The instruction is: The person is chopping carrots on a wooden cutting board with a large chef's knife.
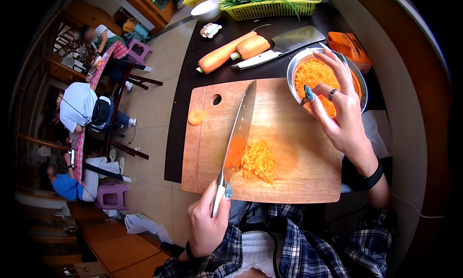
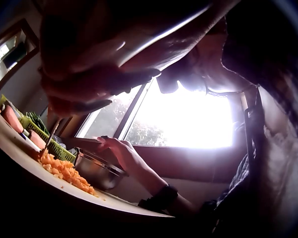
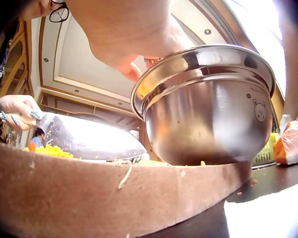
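Observation:
The left hand (image 1: pixel 208 220) grips the handle of a large knife (image 1: pixel 239 128), its blade standing on the wooden cutting board (image 1: pixel 299 181). Beside the blade lies a small heap of chopped carrot (image 1: pixel 259 161); a carrot slice (image 1: pixel 197 117) rests near the board's hole. The right hand (image 1: pixel 345 114) is over a steel bowl (image 1: pixel 362 100) of minced carrot (image 1: pixel 316 74), with thumb and fingers spread and bent at its rim; whether they touch the rim or the carrot I cannot tell. In the right wrist view the bowl (image 3: pixel 208 119) overlaps the board's edge.
Two carrots (image 1: pixel 224 54) and a cleaver (image 1: pixel 296 39) lie beyond the board. Farther back are a white bowl (image 1: pixel 206 10), a small figurine (image 1: pixel 211 30) and a yellow basket of greens (image 1: pixel 270 9). An orange packet (image 1: pixel 349 49) stands behind the steel bowl. People sit at tables at left.

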Action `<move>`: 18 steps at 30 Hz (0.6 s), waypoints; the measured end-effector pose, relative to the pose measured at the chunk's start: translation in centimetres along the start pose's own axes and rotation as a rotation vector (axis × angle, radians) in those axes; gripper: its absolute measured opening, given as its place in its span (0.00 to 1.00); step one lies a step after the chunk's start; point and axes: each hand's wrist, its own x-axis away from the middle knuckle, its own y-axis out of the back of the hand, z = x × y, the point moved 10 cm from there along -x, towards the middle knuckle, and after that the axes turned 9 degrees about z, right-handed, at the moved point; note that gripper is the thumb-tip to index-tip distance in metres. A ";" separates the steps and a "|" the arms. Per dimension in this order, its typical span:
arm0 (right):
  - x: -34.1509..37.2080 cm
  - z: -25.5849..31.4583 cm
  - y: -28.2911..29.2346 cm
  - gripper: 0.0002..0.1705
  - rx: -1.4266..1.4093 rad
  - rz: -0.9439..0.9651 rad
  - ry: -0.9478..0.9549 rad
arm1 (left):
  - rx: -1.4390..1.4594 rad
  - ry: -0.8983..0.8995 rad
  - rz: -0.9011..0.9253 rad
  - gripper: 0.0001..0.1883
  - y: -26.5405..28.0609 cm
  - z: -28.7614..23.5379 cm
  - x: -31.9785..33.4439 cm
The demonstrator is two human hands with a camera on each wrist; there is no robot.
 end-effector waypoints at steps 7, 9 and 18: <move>0.0 0.1 0.1 0.06 -0.012 -0.013 0.007 | 0.013 0.022 -0.003 0.18 -0.1 0.3 0.1; 0.0 0.1 0.1 0.06 -0.011 -0.015 0.006 | 0.012 0.020 -0.004 0.18 0.0 0.1 0.1; 0.0 0.1 0.1 0.06 -0.007 -0.012 0.003 | -0.005 0.060 -0.002 0.19 -0.2 0.5 0.1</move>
